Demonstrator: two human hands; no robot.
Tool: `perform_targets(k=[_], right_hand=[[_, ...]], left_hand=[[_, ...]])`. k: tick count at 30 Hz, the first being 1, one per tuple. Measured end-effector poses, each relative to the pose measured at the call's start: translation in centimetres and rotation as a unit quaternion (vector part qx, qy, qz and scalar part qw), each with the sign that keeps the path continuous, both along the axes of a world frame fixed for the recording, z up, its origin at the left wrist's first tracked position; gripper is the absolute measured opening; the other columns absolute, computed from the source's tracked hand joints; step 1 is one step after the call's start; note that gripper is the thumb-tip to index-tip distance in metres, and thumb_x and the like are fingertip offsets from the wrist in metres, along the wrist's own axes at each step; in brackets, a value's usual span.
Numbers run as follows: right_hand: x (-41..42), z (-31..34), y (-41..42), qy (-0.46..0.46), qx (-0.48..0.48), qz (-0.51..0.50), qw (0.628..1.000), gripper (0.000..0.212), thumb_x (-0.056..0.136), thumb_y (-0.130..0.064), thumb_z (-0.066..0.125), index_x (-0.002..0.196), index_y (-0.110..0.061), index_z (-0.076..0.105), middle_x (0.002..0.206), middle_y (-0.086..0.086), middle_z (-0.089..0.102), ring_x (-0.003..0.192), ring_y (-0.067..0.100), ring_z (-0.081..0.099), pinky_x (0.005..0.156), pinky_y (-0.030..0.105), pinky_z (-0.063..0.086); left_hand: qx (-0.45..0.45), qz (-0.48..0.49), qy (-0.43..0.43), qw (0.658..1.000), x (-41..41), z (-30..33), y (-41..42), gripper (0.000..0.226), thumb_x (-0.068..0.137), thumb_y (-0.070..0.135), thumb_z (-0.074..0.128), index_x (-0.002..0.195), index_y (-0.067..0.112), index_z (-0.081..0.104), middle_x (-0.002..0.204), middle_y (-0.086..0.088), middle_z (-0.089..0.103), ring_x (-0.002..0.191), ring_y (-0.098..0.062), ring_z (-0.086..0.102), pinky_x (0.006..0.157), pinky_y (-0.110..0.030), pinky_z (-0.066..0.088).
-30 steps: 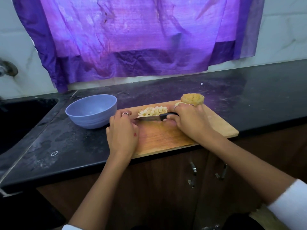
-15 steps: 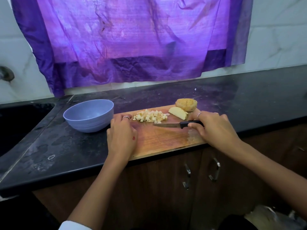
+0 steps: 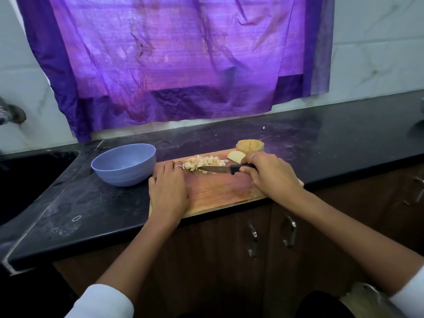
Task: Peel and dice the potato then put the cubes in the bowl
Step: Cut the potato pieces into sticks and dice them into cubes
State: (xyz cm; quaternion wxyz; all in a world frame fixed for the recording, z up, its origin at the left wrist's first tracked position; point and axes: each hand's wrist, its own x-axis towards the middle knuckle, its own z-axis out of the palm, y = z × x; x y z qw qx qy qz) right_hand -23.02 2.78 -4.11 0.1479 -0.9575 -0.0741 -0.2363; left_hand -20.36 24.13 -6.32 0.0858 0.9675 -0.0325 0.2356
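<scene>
A wooden cutting board (image 3: 220, 193) lies at the counter's front edge. A heap of pale potato cubes (image 3: 203, 162) sits at its far left part. My right hand (image 3: 271, 174) grips the black handle of a knife (image 3: 218, 169), whose blade lies flat with its tip at the cubes. My left hand (image 3: 168, 189) rests flat on the board's left end, fingertips beside the cubes. A peeled potato piece (image 3: 236, 156) and a brownish unpeeled chunk (image 3: 249, 146) lie at the board's far right. An empty blue bowl (image 3: 124, 165) stands left of the board.
The black counter (image 3: 332, 143) runs left to a dark sink (image 3: 25, 180) with a tap (image 3: 10, 113) on the wall. A purple sheet (image 3: 179, 56) hangs on the tiled wall behind. Brown cabinet doors with metal handles (image 3: 290, 234) are below.
My right hand drew the knife right and off the cubes, then moved it back left so the blade tip meets the heap again. The peeled piece came into view. My left hand stayed put.
</scene>
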Motion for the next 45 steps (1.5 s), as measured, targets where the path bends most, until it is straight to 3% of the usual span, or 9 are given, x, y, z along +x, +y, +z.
perform_targets(k=[4, 8, 13, 22, 27, 36, 38, 43, 45], right_hand=[[-0.3, 0.5, -0.9, 0.002, 0.032, -0.029, 0.999, 0.022, 0.094, -0.036, 0.056, 0.112, -0.029, 0.065, 0.105, -0.002, 0.067, 0.098, 0.023, 0.06, 0.077, 0.035, 0.046], [0.6, 0.0, -3.7, -0.042, 0.241, -0.076, 0.967, 0.012, 0.093, -0.033, 0.057, 0.097, -0.024, 0.063, 0.094, 0.002, 0.069, 0.095, 0.028, 0.062, 0.078, 0.038, 0.05], [2.1, -1.5, -5.3, -0.053, 0.379, -0.074, 0.921, 0.013, 0.095, -0.031, 0.055, 0.09, -0.019, 0.057, 0.088, 0.01, 0.069, 0.09, 0.027, 0.063, 0.079, 0.036, 0.047], [2.6, -3.4, -5.6, -0.079, 0.389, -0.062, 0.916, 0.014, 0.098, -0.032, 0.05, 0.093, -0.021, 0.055, 0.087, -0.002, 0.068, 0.077, 0.015, 0.055, 0.064, 0.028, 0.032], [2.4, -3.8, -5.6, -0.079, 0.382, -0.051, 0.92, 0.016, 0.099, -0.034, 0.047, 0.101, -0.021, 0.055, 0.081, -0.011, 0.057, 0.073, 0.007, 0.047, 0.067, 0.025, 0.032], [2.3, -3.9, -5.8, -0.081, 0.411, -0.027, 0.908, 0.02, 0.099, -0.033, 0.047, 0.103, -0.016, 0.056, 0.093, -0.002, 0.067, 0.088, 0.024, 0.062, 0.067, 0.031, 0.038], [2.2, -3.8, -5.9, -0.072, 0.406, -0.024, 0.911, 0.019, 0.099, -0.033, 0.046, 0.103, -0.017, 0.056, 0.094, -0.001, 0.067, 0.088, 0.023, 0.062, 0.066, 0.03, 0.035], [2.1, -3.8, -5.9, -0.07, 0.409, -0.005, 0.91, 0.02, 0.099, -0.033, 0.047, 0.104, -0.016, 0.057, 0.096, 0.002, 0.068, 0.088, 0.025, 0.062, 0.068, 0.035, 0.044], [2.1, -3.8, -5.9, -0.066, 0.409, 0.0, 0.91, 0.02, 0.099, -0.033, 0.047, 0.105, -0.016, 0.057, 0.095, 0.003, 0.068, 0.088, 0.026, 0.062, 0.069, 0.037, 0.045]], left_hand=[[-0.011, -0.025, -0.019, 0.999, -0.6, 0.1, -0.1, 0.051, 0.091, 0.013, 0.047, 0.142, 0.014, 0.039, 0.138, -0.003, 0.045, 0.127, -0.021, 0.041, 0.099, -0.038, 0.035], [-0.043, -0.084, -0.042, 0.995, -0.5, 0.9, -1.7, 0.047, 0.096, 0.03, 0.044, 0.141, 0.017, 0.043, 0.138, -0.001, 0.051, 0.127, -0.018, 0.044, 0.106, -0.04, 0.036], [-0.069, -0.176, 0.071, 0.979, 2.4, 3.4, -7.7, 0.069, 0.085, 0.06, 0.056, 0.137, 0.015, 0.046, 0.13, -0.003, 0.059, 0.122, -0.024, 0.052, 0.098, -0.04, 0.043], [0.048, -0.152, 0.192, 0.968, 8.0, 3.4, -12.0, 0.089, 0.076, 0.069, 0.061, 0.144, 0.019, 0.034, 0.128, -0.003, 0.059, 0.123, -0.026, 0.051, 0.101, -0.043, 0.039], [0.018, -0.172, 0.127, 0.977, 8.3, 2.5, -11.0, 0.078, 0.075, 0.066, 0.061, 0.135, 0.019, 0.047, 0.124, 0.001, 0.061, 0.114, -0.021, 0.057, 0.094, -0.044, 0.047], [-0.015, -0.205, 0.061, 0.977, 3.7, 2.1, -9.7, 0.041, 0.085, 0.037, 0.067, 0.121, 0.02, 0.054, 0.104, 0.011, 0.058, 0.076, 0.002, 0.057, 0.069, -0.01, 0.042], [0.017, -0.236, 0.089, 0.968, 2.9, 2.4, -9.6, 0.038, 0.085, 0.04, 0.067, 0.119, 0.024, 0.059, 0.109, 0.015, 0.052, 0.078, 0.002, 0.056, 0.074, -0.018, 0.046], [0.111, -0.231, 0.172, 0.951, 3.0, 4.5, -9.0, 0.034, 0.09, 0.04, 0.063, 0.123, 0.034, 0.061, 0.129, 0.021, 0.05, 0.097, 0.0, 0.056, 0.073, 0.002, 0.037], [0.112, -0.247, 0.206, 0.94, 3.6, 4.9, -8.4, 0.031, 0.087, 0.046, 0.064, 0.118, 0.043, 0.061, 0.129, 0.019, 0.055, 0.109, -0.011, 0.058, 0.087, -0.016, 0.047]])
